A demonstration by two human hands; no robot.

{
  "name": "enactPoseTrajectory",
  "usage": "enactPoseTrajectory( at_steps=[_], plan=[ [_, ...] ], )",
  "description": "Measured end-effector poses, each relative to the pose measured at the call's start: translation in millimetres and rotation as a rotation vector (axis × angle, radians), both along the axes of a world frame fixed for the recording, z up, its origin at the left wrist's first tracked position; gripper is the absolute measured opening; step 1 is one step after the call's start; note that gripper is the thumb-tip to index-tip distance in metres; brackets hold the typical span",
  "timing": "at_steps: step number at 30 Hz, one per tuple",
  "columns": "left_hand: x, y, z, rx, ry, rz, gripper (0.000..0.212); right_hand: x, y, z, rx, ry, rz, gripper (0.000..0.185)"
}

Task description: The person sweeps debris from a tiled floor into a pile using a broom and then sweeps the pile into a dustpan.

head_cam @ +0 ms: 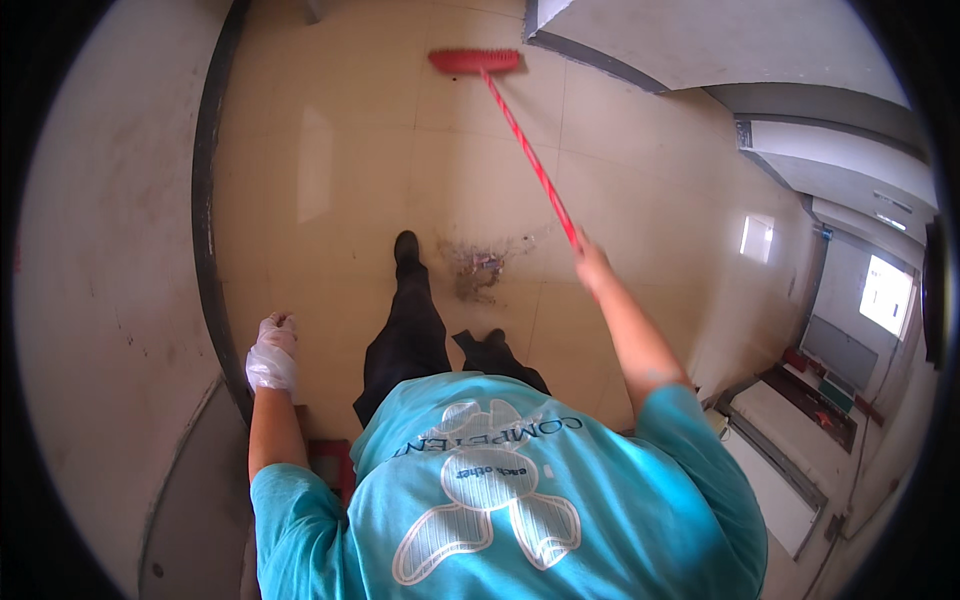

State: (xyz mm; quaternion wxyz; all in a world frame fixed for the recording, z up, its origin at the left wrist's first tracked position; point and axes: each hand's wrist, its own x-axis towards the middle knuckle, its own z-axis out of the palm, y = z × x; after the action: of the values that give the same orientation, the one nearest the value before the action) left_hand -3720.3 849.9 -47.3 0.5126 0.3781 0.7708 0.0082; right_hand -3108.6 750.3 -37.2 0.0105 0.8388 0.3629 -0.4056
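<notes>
My right hand (592, 262) grips the red-and-pink striped handle (531, 150) of a broom. Its red head (474, 61) rests on the tiled floor (337, 172) well ahead of me, near a wall corner. A pile of dark dust and small litter (480, 271) lies on the floor beside my forward shoe, with a thin trail of dirt running off to the right. My left hand (276, 337), in a thin clear plastic glove, hangs low at my left side. Its fingers are curled, and I see nothing in them.
A pale wall (112, 187) with a dark skirting (204, 195) runs along the left. Another wall (720, 45) juts out at the upper right. Behind my left side is a red object (330, 461), partly hidden by my shirt. A door (855, 300) stands far right.
</notes>
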Motion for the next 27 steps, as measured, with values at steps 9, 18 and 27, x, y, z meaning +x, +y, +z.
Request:
enactPoseTrajectory(
  at_steps=[9, 18, 27],
  plan=[
    [35.0, 22.7, -7.5, -0.245, 0.083, -0.425, 0.027, -88.5, -198.9, 240.4, -0.209, 0.05, -0.343, 0.044],
    [21.0, 40.4, -20.7, -0.246, 0.031, -0.39, 0.027, -70.5, -38.2, 75.5, 0.409, 0.179, -0.226, 0.04],
    [8.2, 52.1, 0.9, -0.181, 0.06, -0.175, 0.028, -42.4, 153.2, 16.8, 0.041, 0.194, -0.498, 0.042]
  ],
)
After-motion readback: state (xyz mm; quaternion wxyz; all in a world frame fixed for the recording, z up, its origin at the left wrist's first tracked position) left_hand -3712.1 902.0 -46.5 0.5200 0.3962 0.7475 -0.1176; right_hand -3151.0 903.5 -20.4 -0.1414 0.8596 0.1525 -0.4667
